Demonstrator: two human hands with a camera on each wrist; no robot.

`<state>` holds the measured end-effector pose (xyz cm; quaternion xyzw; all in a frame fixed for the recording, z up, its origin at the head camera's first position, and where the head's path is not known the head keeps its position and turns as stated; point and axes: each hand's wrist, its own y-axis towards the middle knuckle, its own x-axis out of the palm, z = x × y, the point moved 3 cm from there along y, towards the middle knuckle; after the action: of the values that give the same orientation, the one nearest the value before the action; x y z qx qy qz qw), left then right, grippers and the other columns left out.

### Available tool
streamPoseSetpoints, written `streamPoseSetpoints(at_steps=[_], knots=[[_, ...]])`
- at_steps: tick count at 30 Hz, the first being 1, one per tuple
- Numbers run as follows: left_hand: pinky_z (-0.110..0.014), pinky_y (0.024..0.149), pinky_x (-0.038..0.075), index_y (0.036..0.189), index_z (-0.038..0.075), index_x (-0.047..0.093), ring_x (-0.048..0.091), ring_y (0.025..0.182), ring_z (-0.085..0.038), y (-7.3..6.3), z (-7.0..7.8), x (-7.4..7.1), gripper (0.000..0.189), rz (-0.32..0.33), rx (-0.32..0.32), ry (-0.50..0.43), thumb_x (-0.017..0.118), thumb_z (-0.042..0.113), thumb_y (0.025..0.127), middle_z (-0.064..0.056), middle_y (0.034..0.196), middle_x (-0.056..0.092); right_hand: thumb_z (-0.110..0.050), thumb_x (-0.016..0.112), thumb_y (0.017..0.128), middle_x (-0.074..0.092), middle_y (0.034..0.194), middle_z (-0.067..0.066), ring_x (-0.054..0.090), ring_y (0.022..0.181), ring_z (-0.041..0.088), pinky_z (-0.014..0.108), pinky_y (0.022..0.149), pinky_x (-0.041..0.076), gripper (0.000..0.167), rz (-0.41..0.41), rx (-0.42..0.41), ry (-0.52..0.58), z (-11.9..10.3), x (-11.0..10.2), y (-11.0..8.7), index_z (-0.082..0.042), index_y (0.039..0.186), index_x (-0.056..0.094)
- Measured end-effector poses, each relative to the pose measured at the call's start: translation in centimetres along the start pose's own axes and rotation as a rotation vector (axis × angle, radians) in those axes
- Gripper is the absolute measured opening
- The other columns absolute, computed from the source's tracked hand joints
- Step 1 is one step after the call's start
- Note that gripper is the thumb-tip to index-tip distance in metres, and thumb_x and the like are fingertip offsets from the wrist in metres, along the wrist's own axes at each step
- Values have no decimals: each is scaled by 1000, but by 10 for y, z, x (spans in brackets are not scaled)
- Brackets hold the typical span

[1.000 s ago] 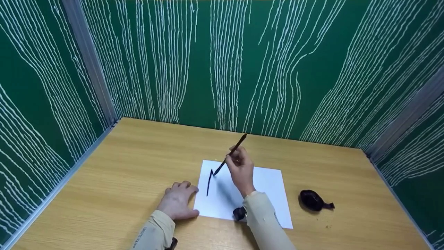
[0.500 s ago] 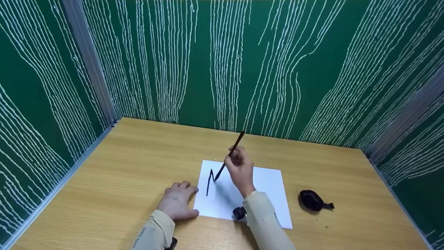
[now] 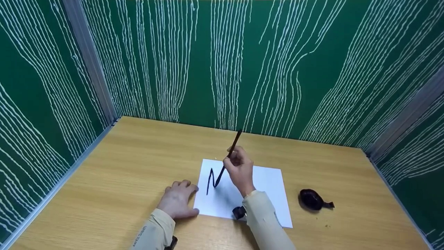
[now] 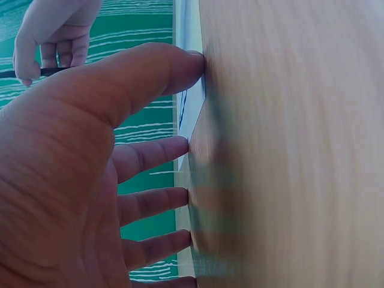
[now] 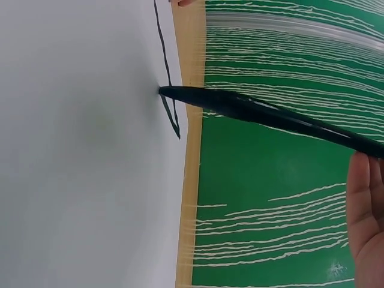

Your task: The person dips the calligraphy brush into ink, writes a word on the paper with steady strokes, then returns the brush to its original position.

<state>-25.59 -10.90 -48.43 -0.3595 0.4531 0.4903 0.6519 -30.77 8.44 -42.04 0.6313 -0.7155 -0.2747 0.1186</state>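
A white sheet of paper (image 3: 269, 187) lies on the wooden table (image 3: 104, 173). My right hand (image 3: 241, 171) pinches a dark paintbrush (image 3: 235, 141) between thumb and fingers, its handle leaning up and away. In the right wrist view the brush's pointed tip (image 5: 171, 91) meets the paper at the end of a black painted line. That line (image 3: 208, 181) rises on the paper's left side, then turns sharply down. My left hand (image 3: 177, 200) rests with spread fingers at the paper's left edge; in the left wrist view its thumb (image 4: 180, 69) touches near the paper's corner.
A small black dish (image 3: 311, 200) with a short handle sits right of the paper, with a few dark specks near it. Green walls (image 3: 197, 69) with wavy white lines enclose the table at the back and sides. A black wrist device (image 3: 239, 212) overlaps the paper's lower edge.
The brush tip has moved down the paper, lengthening the second black stroke, while the handle has become more upright. My left hand, the paper and the dish have stayed put.
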Motion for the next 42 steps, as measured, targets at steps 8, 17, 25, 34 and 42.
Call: streamPoseSetpoints(at_steps=[8, 17, 25, 34, 42], knots=[[-59, 100, 38, 126, 17, 60, 45, 126, -38, -1, -1, 0, 67, 1, -1, -15, 75, 43, 66, -14, 136, 52, 8, 56, 81, 60, 70, 13, 53, 60, 30, 27, 55, 46, 21, -16, -31, 28, -3, -1, 0, -5, 96, 61], [-60, 101, 38, 127, 17, 59, 45, 126, -39, 1, -1, 1, 69, -15, -11, -8, 76, 44, 66, -13, 137, 51, 8, 57, 81, 60, 72, 18, 53, 60, 32, 24, 55, 44, 22, -24, -6, 19, -2, -1, -1, -6, 97, 61], [-59, 100, 38, 127, 17, 59, 45, 126, -38, 2, -1, 2, 70, -12, -10, 0, 76, 45, 66, -13, 136, 51, 9, 58, 82, 60, 72, 17, 55, 62, 34, 26, 56, 48, 21, -30, 18, 8, -2, -1, -2, -7, 96, 62], [-59, 98, 39, 126, 16, 60, 46, 125, -39, 0, -1, 1, 67, 6, 10, 2, 75, 43, 66, -13, 134, 53, 6, 56, 81, 59, 69, 17, 52, 57, 23, 23, 54, 44, 20, -37, 16, 21, -3, -3, -1, -6, 96, 62], [-60, 99, 39, 126, 16, 60, 46, 125, -39, 0, -2, 1, 67, 6, 11, 5, 75, 44, 66, -13, 135, 52, 7, 57, 81, 59, 69, 15, 51, 58, 20, 22, 54, 43, 20, -12, 21, 3, -2, -4, 1, -6, 96, 62]])
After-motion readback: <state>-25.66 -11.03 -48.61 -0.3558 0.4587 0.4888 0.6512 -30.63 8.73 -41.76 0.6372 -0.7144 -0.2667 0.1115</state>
